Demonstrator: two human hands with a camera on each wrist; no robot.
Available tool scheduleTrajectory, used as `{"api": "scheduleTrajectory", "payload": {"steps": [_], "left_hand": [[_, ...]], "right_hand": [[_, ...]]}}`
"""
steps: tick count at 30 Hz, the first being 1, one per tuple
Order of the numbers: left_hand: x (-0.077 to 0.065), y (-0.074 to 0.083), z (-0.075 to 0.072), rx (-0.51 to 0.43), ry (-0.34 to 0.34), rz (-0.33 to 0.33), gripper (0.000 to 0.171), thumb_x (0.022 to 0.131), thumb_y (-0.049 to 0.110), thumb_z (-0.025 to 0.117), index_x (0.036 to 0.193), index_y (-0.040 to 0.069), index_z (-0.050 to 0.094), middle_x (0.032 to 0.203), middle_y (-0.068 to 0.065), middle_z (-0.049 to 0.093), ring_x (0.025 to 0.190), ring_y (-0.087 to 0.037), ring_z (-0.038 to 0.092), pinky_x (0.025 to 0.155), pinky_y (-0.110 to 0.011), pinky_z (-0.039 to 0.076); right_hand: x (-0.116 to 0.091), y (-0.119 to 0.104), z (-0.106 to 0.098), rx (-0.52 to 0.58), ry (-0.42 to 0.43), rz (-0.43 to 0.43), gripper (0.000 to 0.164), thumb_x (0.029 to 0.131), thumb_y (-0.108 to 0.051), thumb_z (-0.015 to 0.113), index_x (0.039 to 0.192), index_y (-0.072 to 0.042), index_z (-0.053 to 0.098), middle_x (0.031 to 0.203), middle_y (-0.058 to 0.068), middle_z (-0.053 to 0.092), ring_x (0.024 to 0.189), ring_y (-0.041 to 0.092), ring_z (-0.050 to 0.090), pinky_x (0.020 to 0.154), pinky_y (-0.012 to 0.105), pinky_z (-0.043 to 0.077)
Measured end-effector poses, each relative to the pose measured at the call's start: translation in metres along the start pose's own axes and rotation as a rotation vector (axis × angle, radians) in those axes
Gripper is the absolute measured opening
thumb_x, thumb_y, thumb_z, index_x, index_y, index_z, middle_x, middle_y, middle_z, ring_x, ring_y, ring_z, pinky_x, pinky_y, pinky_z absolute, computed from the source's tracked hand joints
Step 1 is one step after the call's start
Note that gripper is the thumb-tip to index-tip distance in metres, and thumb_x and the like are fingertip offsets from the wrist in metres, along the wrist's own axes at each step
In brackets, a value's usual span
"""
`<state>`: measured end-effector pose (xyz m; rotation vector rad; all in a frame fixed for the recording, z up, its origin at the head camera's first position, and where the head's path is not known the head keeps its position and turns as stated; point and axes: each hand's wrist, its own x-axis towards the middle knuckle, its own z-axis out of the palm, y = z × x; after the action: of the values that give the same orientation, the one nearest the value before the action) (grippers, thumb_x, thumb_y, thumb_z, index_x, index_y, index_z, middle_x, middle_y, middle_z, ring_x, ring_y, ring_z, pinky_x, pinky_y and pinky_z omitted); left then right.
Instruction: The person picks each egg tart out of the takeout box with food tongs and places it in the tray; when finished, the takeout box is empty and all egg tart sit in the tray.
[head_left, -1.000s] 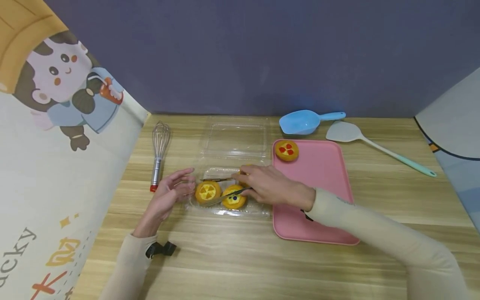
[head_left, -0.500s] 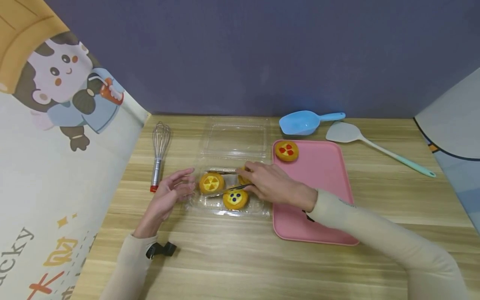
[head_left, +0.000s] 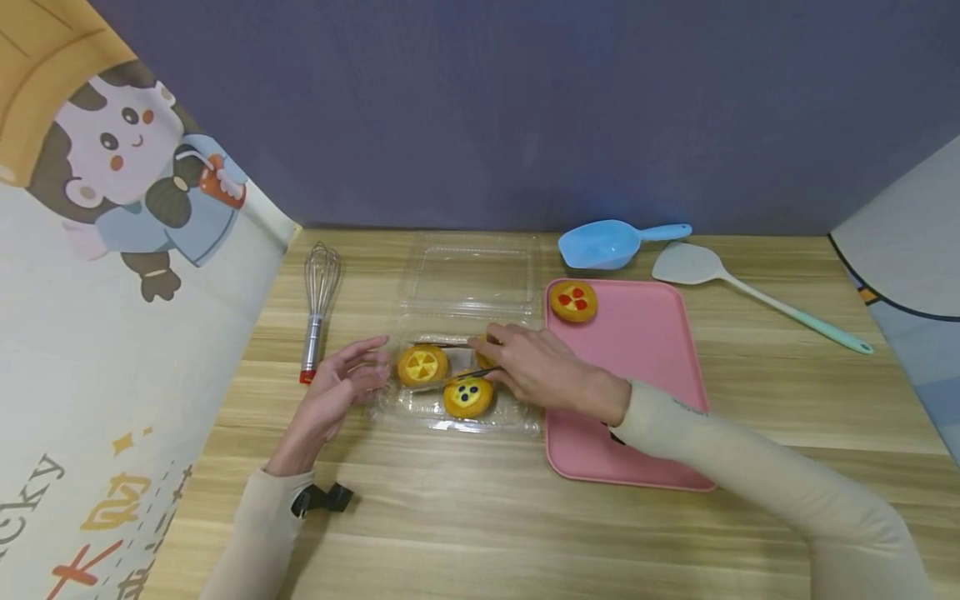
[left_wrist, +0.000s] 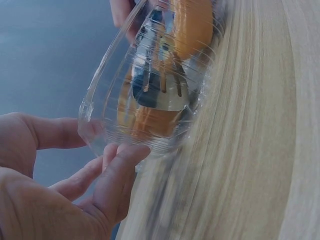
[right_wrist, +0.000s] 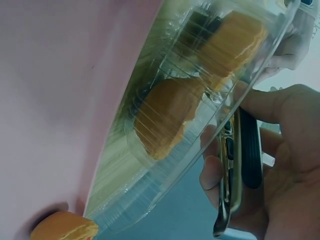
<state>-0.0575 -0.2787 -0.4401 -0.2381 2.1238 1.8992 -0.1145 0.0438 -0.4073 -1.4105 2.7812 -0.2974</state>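
My right hand (head_left: 536, 367) grips metal tongs (right_wrist: 250, 150) with dark handle pads. Their slotted ends (left_wrist: 157, 95) reach into a clear plastic container (head_left: 517, 417), on either side of a tart with orange wedges (head_left: 422, 367). Nearer to me in the container sits a tart with blue dots (head_left: 468, 397). Another tart (head_left: 486, 354) is mostly hidden under my right hand. At the container's left end, my left hand (head_left: 345, 383) has its fingers loosely extended, with fingertips (left_wrist: 132, 151) right at the clear wall.
A pink tray (head_left: 637, 333) right of the container bears a red-dotted tart (head_left: 573, 301). A whisk (head_left: 317, 308) lies left. Behind the tray are a blue scoop (head_left: 603, 245) and a spatula (head_left: 750, 287). The clear lid (head_left: 472, 275) lies folded back toward the dark wall.
The tongs and the orange-wedge tart between their ends have shifted slightly away from me and to the right. My left hand has stayed at the container's left end.
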Motion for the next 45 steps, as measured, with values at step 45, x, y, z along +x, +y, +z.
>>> {"api": "scheduleTrajectory", "payload": {"steps": [45], "left_hand": [[-0.003, 0.003, 0.000, -0.003, 0.002, 0.004, 0.063, 0.096, -0.001, 0.064, 0.155, 0.004, 0.043, 0.122, -0.004, 0.063, 0.104, -0.012, 0.069, 0.090, -0.027, 0.065]], "right_hand": [[-0.078, 0.032, -0.027, 0.039, 0.216, 0.234, 0.061, 0.093, -0.030, 0.079, 0.150, -0.023, 0.057, 0.129, 0.009, 0.065, 0.085, 0.021, 0.065, 0.048, 0.029, 0.052]]}}
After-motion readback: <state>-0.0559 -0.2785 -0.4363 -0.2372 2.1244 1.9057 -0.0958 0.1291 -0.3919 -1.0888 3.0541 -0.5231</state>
